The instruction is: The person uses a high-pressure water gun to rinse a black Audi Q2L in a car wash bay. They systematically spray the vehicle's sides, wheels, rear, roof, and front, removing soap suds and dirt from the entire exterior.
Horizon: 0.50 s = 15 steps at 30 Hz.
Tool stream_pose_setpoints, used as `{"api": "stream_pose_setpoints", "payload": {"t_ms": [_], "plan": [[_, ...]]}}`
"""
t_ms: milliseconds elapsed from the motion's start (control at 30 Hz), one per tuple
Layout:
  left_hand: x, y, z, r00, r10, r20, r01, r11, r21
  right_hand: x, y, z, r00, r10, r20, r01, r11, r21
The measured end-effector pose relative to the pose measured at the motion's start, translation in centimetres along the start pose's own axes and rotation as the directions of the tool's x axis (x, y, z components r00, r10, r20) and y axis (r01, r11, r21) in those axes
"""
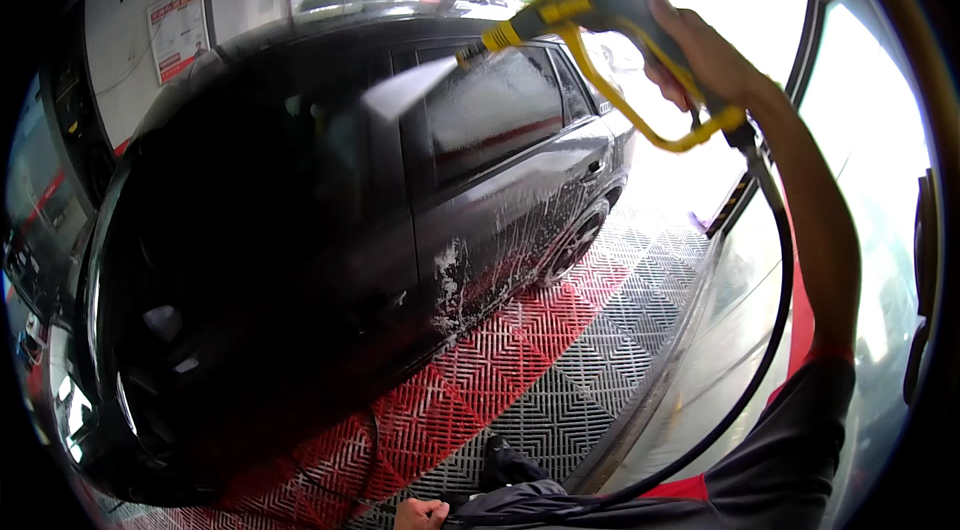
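My right hand point(697, 53) grips a yellow and grey pressure-washer spray gun point(592, 4), held high at the right. A white fan of water point(409, 88) leaves its nozzle towards the side windows of a black car point(487, 215). Foam and runs of water streak the car's rear door, and the rear side window point(499, 109) is wet. From the gun's handle a black hose point(780, 305) curves down past my arm to my waist. Low in the view, my left hand point(421, 513) is closed around the hose, partly cut off by the bottom edge.
Red and grey slatted floor tiles point(495, 357) lie beside the car. A thin hose loop point(371, 447) rests near the car's lower side. On my right runs a translucent partition point(675, 410) with a raised base. A poster point(178, 31) hangs on the far wall; a bright opening is behind the car.
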<state>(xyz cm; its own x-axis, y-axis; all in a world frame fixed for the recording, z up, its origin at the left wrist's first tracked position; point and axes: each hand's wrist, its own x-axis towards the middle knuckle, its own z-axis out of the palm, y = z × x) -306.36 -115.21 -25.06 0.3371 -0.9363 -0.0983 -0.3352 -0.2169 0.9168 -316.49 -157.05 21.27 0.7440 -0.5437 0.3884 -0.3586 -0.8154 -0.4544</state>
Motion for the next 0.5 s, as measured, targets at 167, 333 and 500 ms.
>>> {"api": "stream_pose_setpoints", "payload": {"t_ms": [167, 333, 500], "plan": [[-0.7, -0.9, 1.3, 0.983, 0.155, -0.096, -0.152, 0.988, 0.036, 4.0, -4.0, -4.4, 0.964, 0.205, -0.168, -0.233, 0.957, -0.174], [-1.4, -2.2, 1.8, 0.987, 0.127, -0.102, -0.132, 0.991, -0.037, 7.0, 3.6, -8.4, 0.933, 0.13, -0.335, -0.245, 0.913, -0.326], [-2.0, -3.5, 2.0, 0.98, 0.088, -0.18, -0.077, 0.995, 0.065, 7.8, 9.0, -10.7, 0.881, 0.224, -0.417, -0.373, 0.871, -0.319]]}}
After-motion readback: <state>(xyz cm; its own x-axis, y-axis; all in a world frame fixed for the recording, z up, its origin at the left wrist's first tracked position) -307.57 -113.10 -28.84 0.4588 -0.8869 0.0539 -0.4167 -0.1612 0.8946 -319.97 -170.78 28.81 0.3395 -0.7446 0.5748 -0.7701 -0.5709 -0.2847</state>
